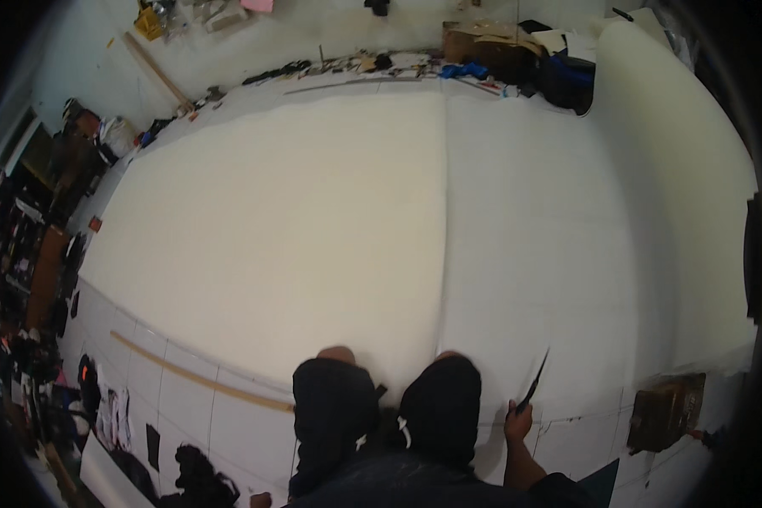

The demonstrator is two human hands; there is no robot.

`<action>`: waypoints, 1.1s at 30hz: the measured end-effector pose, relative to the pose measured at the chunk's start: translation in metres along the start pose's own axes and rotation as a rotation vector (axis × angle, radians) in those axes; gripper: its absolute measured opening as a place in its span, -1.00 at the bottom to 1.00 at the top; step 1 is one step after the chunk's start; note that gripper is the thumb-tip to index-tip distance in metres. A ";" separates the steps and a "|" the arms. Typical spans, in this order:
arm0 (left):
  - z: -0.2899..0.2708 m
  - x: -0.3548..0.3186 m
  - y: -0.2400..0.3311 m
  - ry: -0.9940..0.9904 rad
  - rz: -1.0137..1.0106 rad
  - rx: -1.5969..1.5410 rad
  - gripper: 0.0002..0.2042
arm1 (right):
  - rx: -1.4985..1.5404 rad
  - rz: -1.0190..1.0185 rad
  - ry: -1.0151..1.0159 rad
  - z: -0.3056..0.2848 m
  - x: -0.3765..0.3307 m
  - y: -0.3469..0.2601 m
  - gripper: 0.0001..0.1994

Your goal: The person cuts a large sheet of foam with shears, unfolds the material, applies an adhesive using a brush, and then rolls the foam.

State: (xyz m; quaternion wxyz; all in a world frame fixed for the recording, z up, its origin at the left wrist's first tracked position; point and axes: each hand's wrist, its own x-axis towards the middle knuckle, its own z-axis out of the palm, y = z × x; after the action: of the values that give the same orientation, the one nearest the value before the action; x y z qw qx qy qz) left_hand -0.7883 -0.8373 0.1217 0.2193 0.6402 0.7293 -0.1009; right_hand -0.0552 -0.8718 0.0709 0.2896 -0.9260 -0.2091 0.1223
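My right hand (518,421) is closed around the handle of a slim, dark, pointed bladed tool (535,381); I cannot tell whether it is a knife or shut scissors. Its tip points up and away over the pale floor. A bit of skin, likely my left hand (261,500), shows at the lower edge, its fingers not clear. In front of me a large cream sheet (279,220), like foam, lies flat, its straight right edge running away from between my knees. A thick cream roll (677,161) of similar material stands along the right side.
A long wooden strip (199,378) lies on the tiled floor at left. Near the right hand sits a brown package (667,412). Clutter lines the far wall, with a dark blue-black bag (567,82) by the roll. Crowded shelves (25,254) stand at far left.
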 end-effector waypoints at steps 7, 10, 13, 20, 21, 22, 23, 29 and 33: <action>0.099 0.004 -0.010 -0.324 0.099 0.129 -0.67 | -0.253 0.671 -0.316 0.006 -0.200 0.087 -0.52; 0.065 0.061 0.062 -0.061 -0.176 -0.859 -0.56 | -0.354 0.616 -0.359 0.015 -0.196 0.148 -0.53; -0.010 0.087 0.053 0.211 -0.069 -0.799 -0.58 | -0.446 0.416 -0.476 0.039 -0.177 0.158 -0.54; -0.049 0.096 0.051 -0.051 -0.350 -1.017 -0.59 | -0.250 0.463 -0.352 0.044 -0.162 0.181 -0.52; -0.039 0.110 0.063 -0.104 -0.344 -1.075 -0.59 | -0.342 0.512 -0.339 0.034 -0.154 0.202 -0.51; -0.039 0.110 0.053 -0.140 -0.378 -1.059 -0.60 | -0.296 0.435 -0.391 0.033 -0.164 0.178 -0.52; -0.038 0.104 0.040 -0.117 -0.333 -1.082 -0.60 | -0.253 0.354 -0.443 0.021 -0.164 0.145 -0.52; -0.022 0.162 0.080 -0.175 -0.223 -1.508 -0.60 | 0.186 0.279 0.103 -0.066 -0.094 -0.030 -0.66; -0.009 0.224 0.074 0.011 -0.107 -1.382 -0.56 | 0.212 -0.349 0.162 -0.084 -0.099 -0.210 -0.73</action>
State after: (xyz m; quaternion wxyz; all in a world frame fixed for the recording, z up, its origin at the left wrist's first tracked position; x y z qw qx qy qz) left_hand -0.7370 -0.6226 0.0392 0.5679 0.3172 0.6579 0.3795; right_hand -0.1800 -0.8013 0.2719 0.4180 -0.8469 -0.3281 0.0168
